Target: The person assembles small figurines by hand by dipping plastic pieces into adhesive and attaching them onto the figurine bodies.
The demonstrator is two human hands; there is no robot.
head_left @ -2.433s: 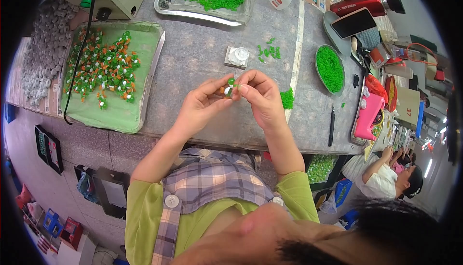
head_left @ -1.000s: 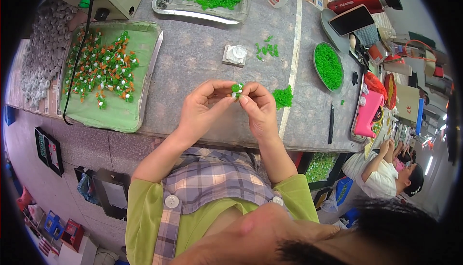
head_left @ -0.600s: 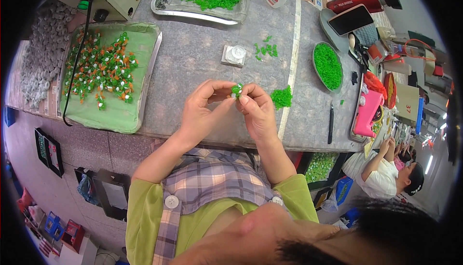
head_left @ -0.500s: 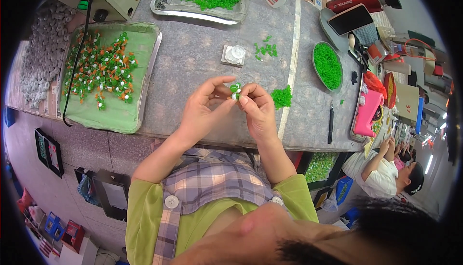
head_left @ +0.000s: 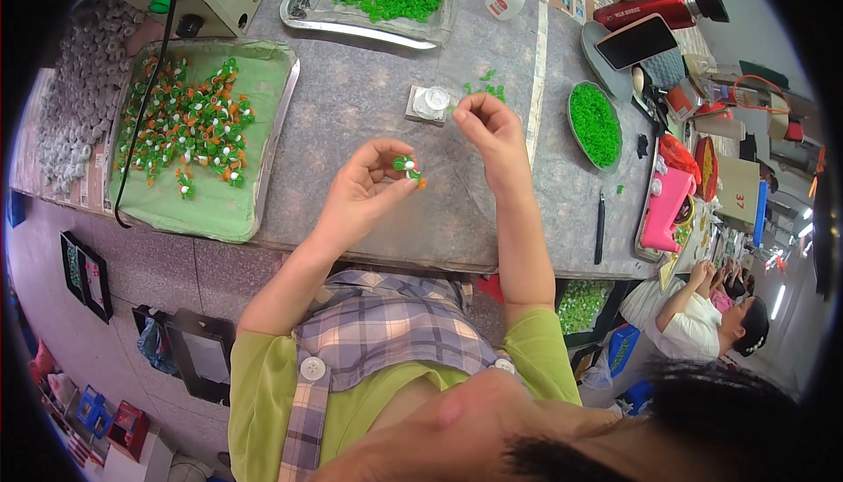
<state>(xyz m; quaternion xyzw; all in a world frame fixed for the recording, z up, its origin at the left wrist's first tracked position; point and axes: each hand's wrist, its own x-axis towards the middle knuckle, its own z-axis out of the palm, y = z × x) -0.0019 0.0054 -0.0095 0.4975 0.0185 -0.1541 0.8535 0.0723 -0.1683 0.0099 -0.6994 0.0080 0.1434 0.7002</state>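
Apparently well under way, judging by the many similar figures (head_left: 189, 122) in the green-lined tray (head_left: 198, 216), but unfinished, with loose green pieces (head_left: 493, 90) left on the worktop (head_left: 325, 113); pinching a small green, white and orange figure (head_left: 407, 166) above it between the thumb and curled fingers of the left hand (head_left: 371, 185); pressing fingertips together in the right hand (head_left: 493, 138), beside the white round-topped block (head_left: 430, 104), perhaps on a tiny piece, too small to make out

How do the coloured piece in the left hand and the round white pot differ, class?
The coloured piece mixes green, white and orange; the white pot looks white alone. The coloured piece is held in the left hand; the white pot sits on a squarish block. Both are small and partly or wholly white.
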